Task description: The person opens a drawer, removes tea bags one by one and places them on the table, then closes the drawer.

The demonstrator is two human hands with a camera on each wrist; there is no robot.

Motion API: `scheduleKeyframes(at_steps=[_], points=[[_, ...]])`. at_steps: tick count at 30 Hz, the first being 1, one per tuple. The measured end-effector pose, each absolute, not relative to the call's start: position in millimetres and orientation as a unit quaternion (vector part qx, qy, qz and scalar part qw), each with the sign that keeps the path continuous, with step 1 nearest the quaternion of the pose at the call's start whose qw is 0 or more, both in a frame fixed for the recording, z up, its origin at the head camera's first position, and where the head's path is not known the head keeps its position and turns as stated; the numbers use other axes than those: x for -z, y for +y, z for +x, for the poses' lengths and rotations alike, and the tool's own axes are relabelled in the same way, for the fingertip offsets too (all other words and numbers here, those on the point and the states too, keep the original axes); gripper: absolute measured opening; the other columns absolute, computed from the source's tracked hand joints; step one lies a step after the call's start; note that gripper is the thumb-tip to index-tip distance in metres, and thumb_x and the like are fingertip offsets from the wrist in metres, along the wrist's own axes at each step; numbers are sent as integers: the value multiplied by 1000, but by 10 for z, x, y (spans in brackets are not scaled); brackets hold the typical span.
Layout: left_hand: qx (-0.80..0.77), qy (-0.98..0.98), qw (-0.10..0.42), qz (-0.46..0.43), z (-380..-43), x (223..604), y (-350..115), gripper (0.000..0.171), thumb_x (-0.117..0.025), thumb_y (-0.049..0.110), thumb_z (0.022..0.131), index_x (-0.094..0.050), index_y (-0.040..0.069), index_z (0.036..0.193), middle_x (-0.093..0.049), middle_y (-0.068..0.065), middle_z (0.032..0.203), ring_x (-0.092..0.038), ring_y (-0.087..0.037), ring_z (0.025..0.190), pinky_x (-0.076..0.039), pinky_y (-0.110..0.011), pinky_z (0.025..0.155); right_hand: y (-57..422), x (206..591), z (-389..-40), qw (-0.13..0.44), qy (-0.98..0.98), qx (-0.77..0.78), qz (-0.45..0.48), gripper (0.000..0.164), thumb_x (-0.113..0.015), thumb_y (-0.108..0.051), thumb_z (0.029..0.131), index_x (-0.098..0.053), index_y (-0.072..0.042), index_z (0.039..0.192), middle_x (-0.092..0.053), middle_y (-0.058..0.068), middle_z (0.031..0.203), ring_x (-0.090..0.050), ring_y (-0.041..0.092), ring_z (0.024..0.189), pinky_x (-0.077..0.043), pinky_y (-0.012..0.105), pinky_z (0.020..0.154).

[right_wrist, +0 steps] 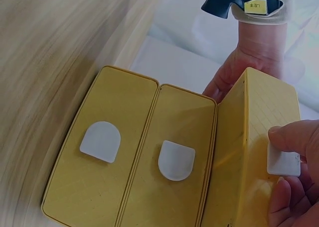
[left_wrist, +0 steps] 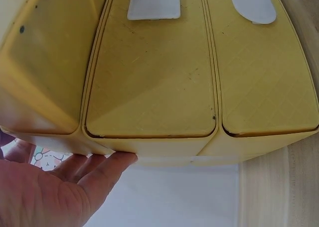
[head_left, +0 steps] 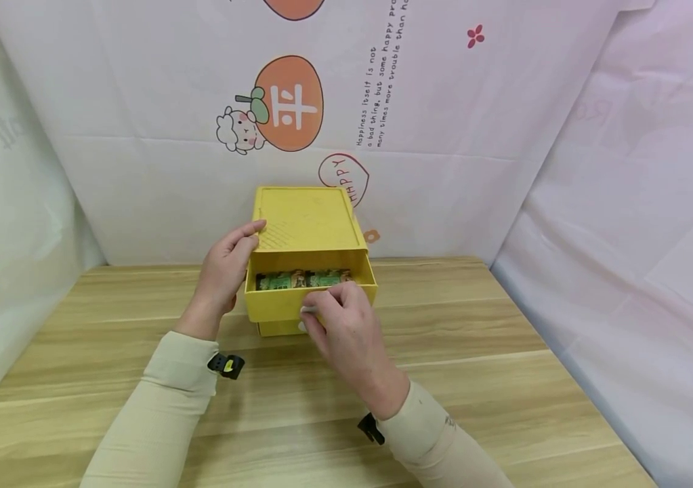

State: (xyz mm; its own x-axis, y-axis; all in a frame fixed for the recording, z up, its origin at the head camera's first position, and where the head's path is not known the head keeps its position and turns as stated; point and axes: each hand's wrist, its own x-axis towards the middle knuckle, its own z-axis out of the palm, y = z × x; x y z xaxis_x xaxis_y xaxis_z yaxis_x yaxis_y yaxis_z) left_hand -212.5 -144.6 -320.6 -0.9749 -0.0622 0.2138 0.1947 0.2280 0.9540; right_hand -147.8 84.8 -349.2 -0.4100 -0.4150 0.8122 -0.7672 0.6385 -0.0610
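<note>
A small yellow drawer cabinet (head_left: 306, 218) stands on the table, its top drawer (head_left: 273, 305) pulled partway out toward me. Green-printed packets (head_left: 282, 279) lie side by side inside that drawer. My right hand (head_left: 349, 335) pinches the white drawer handle (right_wrist: 283, 161) between thumb and fingers. Against the cabinet's left side rests my left hand (head_left: 221, 271), its fingers extended and one fingertip over the top edge. Two lower drawers, the middle one (right_wrist: 175, 122) and the bottom one (right_wrist: 117, 105), sit closed in the right wrist view, each with a white handle.
The wooden table (head_left: 474, 379) extends around the cabinet on both sides and in front. Behind it hangs a white printed cloth (head_left: 444, 122), with more pale cloth along the left and right table edges.
</note>
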Motion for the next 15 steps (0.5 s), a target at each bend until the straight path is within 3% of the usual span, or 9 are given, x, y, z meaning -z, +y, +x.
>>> scheduleKeyframes(at_steps=[15], points=[[620,-777,100,-41,-2140,3214,-1448,46,-41,37,110,-55,30,153,-46,1,162,-24,-13,41,-26,-31,37,866,3507,-1395,412,-806,-217,366,18,-85,-15,88,-71,-10,99,-61,6,93,-54,20,84,-48,31,71]])
